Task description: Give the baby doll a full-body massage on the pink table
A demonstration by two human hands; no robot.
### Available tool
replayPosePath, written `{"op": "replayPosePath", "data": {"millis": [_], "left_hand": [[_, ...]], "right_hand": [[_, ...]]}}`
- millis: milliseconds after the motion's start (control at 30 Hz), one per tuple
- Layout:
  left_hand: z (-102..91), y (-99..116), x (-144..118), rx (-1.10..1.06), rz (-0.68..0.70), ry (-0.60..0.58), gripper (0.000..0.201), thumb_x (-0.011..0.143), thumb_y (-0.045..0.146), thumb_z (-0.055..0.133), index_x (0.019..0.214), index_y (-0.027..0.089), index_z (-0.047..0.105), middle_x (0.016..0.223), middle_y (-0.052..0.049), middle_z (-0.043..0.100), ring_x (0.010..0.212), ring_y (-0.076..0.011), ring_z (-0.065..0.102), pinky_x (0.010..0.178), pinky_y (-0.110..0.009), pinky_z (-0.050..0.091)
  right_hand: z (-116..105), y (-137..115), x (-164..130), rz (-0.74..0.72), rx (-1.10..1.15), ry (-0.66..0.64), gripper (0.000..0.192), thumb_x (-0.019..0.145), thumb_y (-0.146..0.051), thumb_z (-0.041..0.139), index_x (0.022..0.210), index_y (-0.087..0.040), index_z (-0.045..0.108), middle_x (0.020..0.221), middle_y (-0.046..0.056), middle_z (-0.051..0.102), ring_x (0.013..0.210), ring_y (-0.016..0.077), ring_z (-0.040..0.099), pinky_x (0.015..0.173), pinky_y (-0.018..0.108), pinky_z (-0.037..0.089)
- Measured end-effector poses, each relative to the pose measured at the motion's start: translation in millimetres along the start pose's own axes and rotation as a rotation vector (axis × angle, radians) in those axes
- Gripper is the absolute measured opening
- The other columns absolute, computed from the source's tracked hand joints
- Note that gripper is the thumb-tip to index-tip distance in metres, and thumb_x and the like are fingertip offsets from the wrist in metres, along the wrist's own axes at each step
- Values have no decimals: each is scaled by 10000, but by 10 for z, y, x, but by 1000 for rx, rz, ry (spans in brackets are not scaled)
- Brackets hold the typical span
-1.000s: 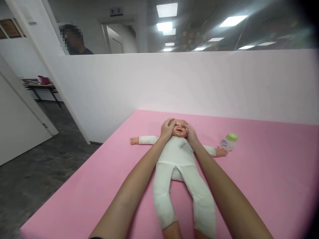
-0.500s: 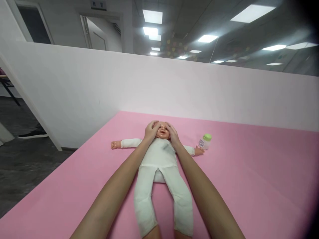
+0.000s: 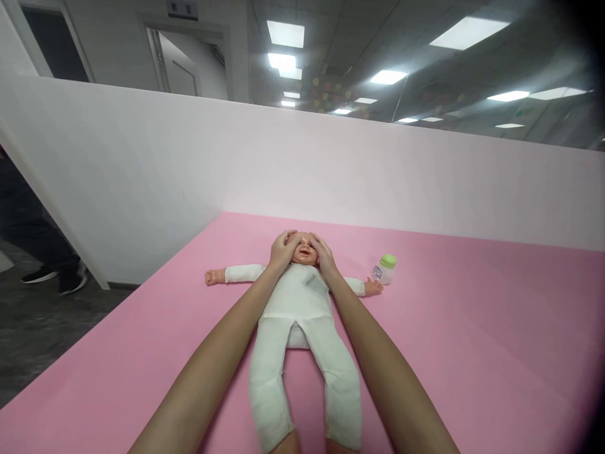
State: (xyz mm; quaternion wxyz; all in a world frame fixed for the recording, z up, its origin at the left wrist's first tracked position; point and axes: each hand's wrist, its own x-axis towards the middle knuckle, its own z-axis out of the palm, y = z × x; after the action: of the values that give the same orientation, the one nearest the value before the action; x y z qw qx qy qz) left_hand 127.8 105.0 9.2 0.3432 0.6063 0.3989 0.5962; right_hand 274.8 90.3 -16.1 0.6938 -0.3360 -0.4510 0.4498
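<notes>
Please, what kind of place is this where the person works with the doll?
Probably a practice booth inside an office-like hall. A white partition wall closes off a pink mat, ceiling light panels run overhead, and a doll lies with a small bottle beside it.

My two arms show bare from near the elbows down to the wrists, with no sleeves, watch or bracelets on them. My left hand (image 3: 282,250) and right hand (image 3: 322,256) look free of gloves; they are too small in the head view to check for rings.
</notes>
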Motion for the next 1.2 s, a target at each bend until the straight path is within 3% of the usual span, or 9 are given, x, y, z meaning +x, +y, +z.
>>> {"op": "replayPosePath", "data": {"millis": [233, 633, 867, 1067, 1200], "left_hand": [[6, -21, 38, 2, -15, 6, 284, 898, 292, 552, 1099, 234, 744, 1246, -56, 738, 1215, -240, 653, 1078, -364, 493], [-6, 21, -12, 7, 7, -5, 306, 849, 341, 690, 1134, 236, 731, 1251, -67, 735, 1202, -252, 657, 1057, -360, 504], [4, -16, 40, 9, -13, 7, 293, 901, 254, 513, 1083, 221, 741, 1241, -60, 736, 1214, -233, 648, 1078, -355, 490], [3, 69, -21, -4, -32, -5, 288, 865, 340, 658, 1115, 217, 734, 1231, -72, 741, 1198, -248, 658, 1051, -357, 506], [2, 89, -27, 1, -32, -5, 272, 870, 319, 644, 1105, 217, 737, 1227, -71, 744, 1205, -248, 656, 1065, -365, 503]], "right_hand": [[7, 14, 29, 50, 49, 33, 414, 777, -428, 744, 1166, -288, 737, 1339, -7, 709, 1322, 250, 605, 1159, 413, 486], [3, -5, -4, -9, -3, 6, 449, 787, -444, 769, 1200, -270, 730, 1353, 18, 698, 1313, 248, 608, 1167, 400, 461], [-8, 43, 46, 63, 69, 45, 410, 759, -413, 753, 1151, -292, 748, 1346, -14, 708, 1325, 253, 604, 1169, 398, 474], [-18, 28, 20, 16, 26, 16, 454, 801, -460, 758, 1210, -266, 730, 1368, 11, 696, 1340, 246, 598, 1175, 381, 460], [-16, 4, 2, 4, -11, 12, 468, 805, -454, 765, 1226, -255, 722, 1369, 26, 695, 1327, 251, 606, 1156, 381, 477]]}}
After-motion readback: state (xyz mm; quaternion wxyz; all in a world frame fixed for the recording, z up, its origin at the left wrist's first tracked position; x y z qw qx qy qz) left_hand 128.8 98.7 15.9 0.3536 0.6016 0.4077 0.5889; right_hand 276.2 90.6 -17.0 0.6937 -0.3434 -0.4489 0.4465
